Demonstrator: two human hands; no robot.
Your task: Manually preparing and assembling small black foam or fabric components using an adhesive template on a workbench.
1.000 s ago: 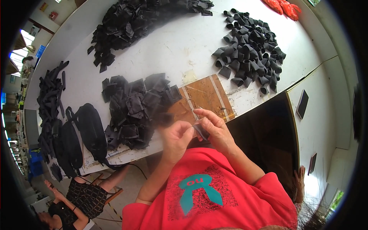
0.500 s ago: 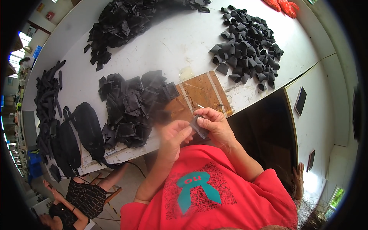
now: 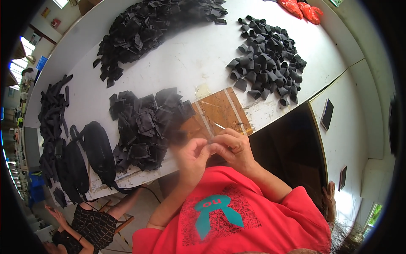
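My left hand (image 3: 192, 158) and my right hand (image 3: 232, 148) meet in front of my shirt, at the near edge of a brown board (image 3: 220, 106). Both are closed, thumbs and fingers pinched tip to tip on a small black fabric piece, which the fingers almost wholly hide. A thin white-tipped tool (image 3: 219, 125) shows just above my right knuckles; whether it lies on the board or is in the hand I cannot tell. Left of my hands is a pile of flat black fabric squares (image 3: 146, 120), its near-right part blurred.
Folded black loops (image 3: 268, 63) are heaped at the far right, more black pieces (image 3: 144, 34) at the far left. Black strips (image 3: 50, 118) and a black bag (image 3: 99, 146) lie left. Red plastic bags (image 3: 311, 12) sit at the back. Right is a dark recess (image 3: 287, 144). Another person (image 3: 93, 220) is at lower left.
The black fabric piece that showed between my hands is now covered by the fingers. My hands have drawn together, fingertips touching. The whole scene has shifted slightly downward in view.
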